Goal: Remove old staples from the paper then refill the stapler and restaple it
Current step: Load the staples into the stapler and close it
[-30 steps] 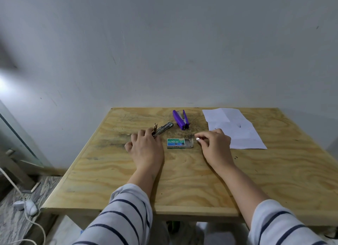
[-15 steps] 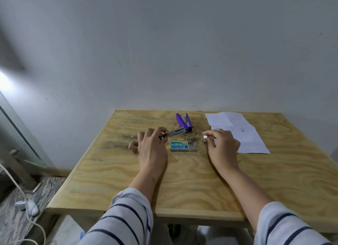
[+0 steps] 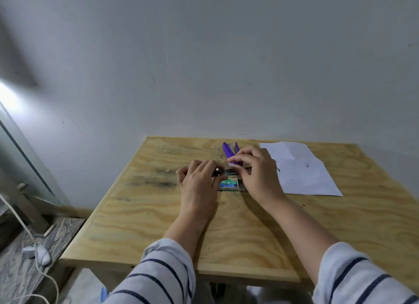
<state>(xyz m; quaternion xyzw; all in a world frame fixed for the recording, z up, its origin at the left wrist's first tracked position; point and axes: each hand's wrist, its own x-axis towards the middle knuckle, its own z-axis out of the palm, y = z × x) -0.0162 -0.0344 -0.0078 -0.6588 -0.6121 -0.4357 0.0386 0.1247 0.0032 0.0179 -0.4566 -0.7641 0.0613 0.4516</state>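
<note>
Both hands met just above the staple box [image 3: 230,184]: the left hand [image 3: 199,181] pinched a metal staple remover [image 3: 223,173] by its near end, and the right hand [image 3: 256,170] curled narrowly over its far end. The purple stapler [image 3: 227,150] lay open behind the box, the creased white paper [image 3: 303,174] flat to its right, with bare desk [image 3: 238,231] nearer than the box.

i'm looking at a plain room in what seems a home, set up as a makeshift work corner: a bare plywood bench [image 3: 226,224] pushed against a scuffed, unpainted-looking grey wall [image 3: 226,65]. the floor [image 3: 13,258] at left is grey marbled tile with a white cord [image 3: 27,231] trailing across it. a metal-framed glass panel [image 3: 20,154] stands beside it.
</note>
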